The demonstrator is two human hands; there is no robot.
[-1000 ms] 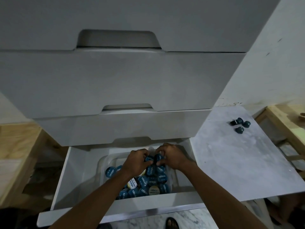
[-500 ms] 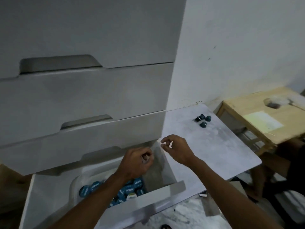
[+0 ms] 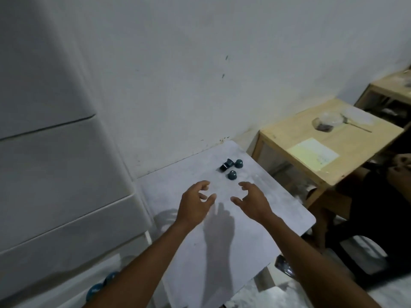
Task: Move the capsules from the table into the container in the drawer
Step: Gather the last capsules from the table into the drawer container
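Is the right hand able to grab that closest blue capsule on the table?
Probably yes. The right hand is open and empty, the nearest capsule stands just beyond its fingers, and only bare table lies between.

We see a dim, greyish, grainy scene with soft detail. Our hands throw dark shadows on the table (image 3: pixel 255 236), so light falls from above. Straight lines bend near the edges, and the far wooden table (image 3: pixel 329 138) looks slightly blurred.

Three capsules (image 3: pixel 232 168) clustered near table (image 3: pixel 255 230) far edge: two teal upright, one dark tipped.
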